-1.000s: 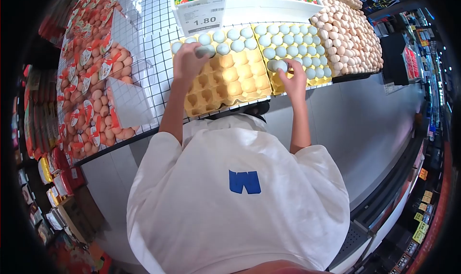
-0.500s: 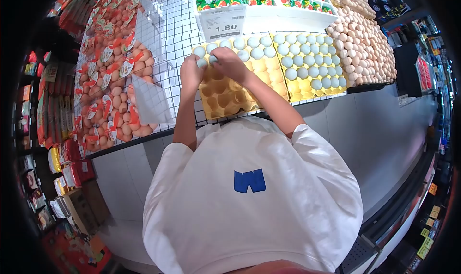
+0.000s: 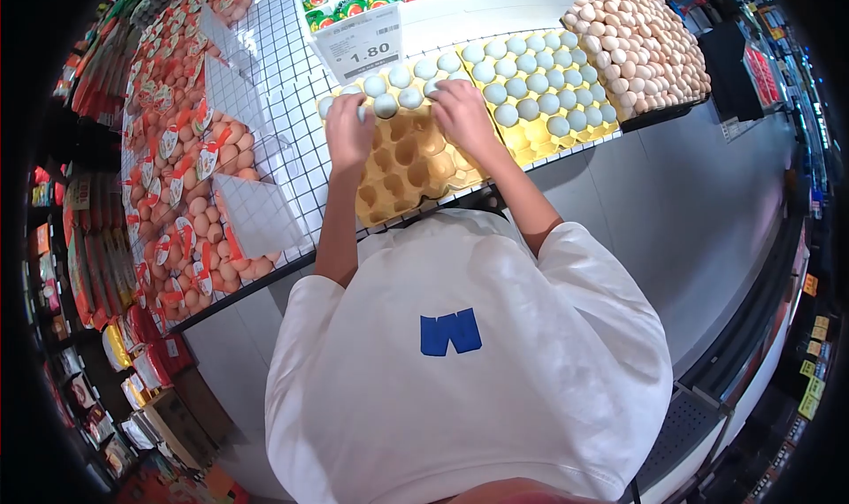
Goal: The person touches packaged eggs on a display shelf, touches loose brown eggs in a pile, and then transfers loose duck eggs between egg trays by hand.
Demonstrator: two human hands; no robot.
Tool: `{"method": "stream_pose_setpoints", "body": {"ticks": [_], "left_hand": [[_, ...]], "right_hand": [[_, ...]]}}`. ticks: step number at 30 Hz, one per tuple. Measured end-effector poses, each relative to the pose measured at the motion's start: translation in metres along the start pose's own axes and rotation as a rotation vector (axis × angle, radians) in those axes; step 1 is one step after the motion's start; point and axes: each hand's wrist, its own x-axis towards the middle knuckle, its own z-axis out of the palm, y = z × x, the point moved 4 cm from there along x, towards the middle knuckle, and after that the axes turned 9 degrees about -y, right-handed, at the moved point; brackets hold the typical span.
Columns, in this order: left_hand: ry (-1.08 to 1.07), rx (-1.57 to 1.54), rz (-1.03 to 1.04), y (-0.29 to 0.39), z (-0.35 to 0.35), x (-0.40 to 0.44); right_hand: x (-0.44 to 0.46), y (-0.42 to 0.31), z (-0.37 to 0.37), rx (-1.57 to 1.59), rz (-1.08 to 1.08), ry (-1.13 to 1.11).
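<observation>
A yellow egg tray (image 3: pixel 416 164) lies in front of me, with pale blue-green eggs in its far rows and bare cups nearer my body. My left hand (image 3: pixel 350 133) is at its far left corner, the fingers curled round a pale egg that is mostly hidden. Further right, my right hand (image 3: pixel 464 119) bends its fingertips onto another pale egg (image 3: pixel 431 87) in the tray. Between the hands, one egg (image 3: pixel 385 106) sits in a cup, with more behind it. A second yellow tray (image 3: pixel 531 146) of similar eggs adjoins on the right.
Packed brown eggs with red labels (image 3: pixel 190 212) fill the left side, behind clear dividers (image 3: pixel 256 217). A price sign (image 3: pixel 361 44) stands behind the tray, before a white box (image 3: pixel 442 18) of green-and-red packages. Loose brown eggs (image 3: pixel 637 53) are heaped at the right.
My hands have moved apart, the right one shifting rightward along the row. An egg now rests in a cup between them. The whole view has turned and shifted slightly.
</observation>
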Motion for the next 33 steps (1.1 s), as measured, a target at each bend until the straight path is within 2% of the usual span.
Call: {"method": "stream_pose_setpoints", "body": {"ticks": [3,5,7,10,12,14,18,20,21,22,24,26,27,29,31,33], "left_hand": [[-0.100,-0.174,0.255,0.051,0.045,0.002],[-0.313,-0.239,0.347,0.084,0.085,0.006],[-0.344,-0.250,0.465,0.115,0.116,0.004],[-0.352,-0.120,0.471,0.144,0.145,0.003],[-0.303,-0.066,0.470,0.154,0.152,0.009],[-0.331,0.100,0.410,0.157,0.156,0.012],[-0.382,0.212,0.372,0.160,0.160,0.018],[-0.307,0.005,0.333,0.153,0.156,0.022],[-0.203,-0.095,0.342,0.151,0.139,0.023],[-0.200,-0.092,0.333,0.149,0.117,0.026],[-0.166,-0.222,0.137,0.131,0.060,0.026],[-0.154,-0.202,0.047,0.094,0.019,0.016],[-0.117,-0.177,0.009,0.070,0.004,0.006],[-0.077,-0.144,-0.041,0.040,-0.024,-0.013],[-0.245,0.031,-0.402,0.014,-0.045,-0.027],[-0.193,0.043,-0.441,-0.007,-0.048,-0.041]], "right_hand": [[-0.028,0.041,-0.044,-0.113,0.200,0.040],[-0.047,0.067,-0.063,-0.179,0.260,0.059],[-0.066,0.092,-0.070,-0.241,0.465,-0.043],[-0.079,0.104,-0.068,-0.236,0.539,-0.160],[-0.079,0.107,-0.067,-0.257,0.537,-0.155],[-0.081,0.106,-0.066,-0.215,0.526,-0.127],[-0.079,0.104,-0.069,-0.168,0.572,-0.149],[-0.075,0.099,-0.075,-0.173,0.567,-0.130],[-0.072,0.099,-0.080,-0.171,0.523,-0.048],[-0.071,0.097,-0.084,-0.167,0.484,0.030],[-0.057,0.078,-0.095,-0.136,0.524,-0.009],[-0.045,0.067,-0.093,0.030,0.368,0.101],[-0.039,0.057,-0.087,0.102,0.319,0.086],[-0.024,0.028,-0.069,0.250,0.283,0.013],[-0.009,-0.002,-0.044,0.373,0.225,-0.083],[0.000,-0.025,-0.014,0.443,0.197,-0.210]]}}
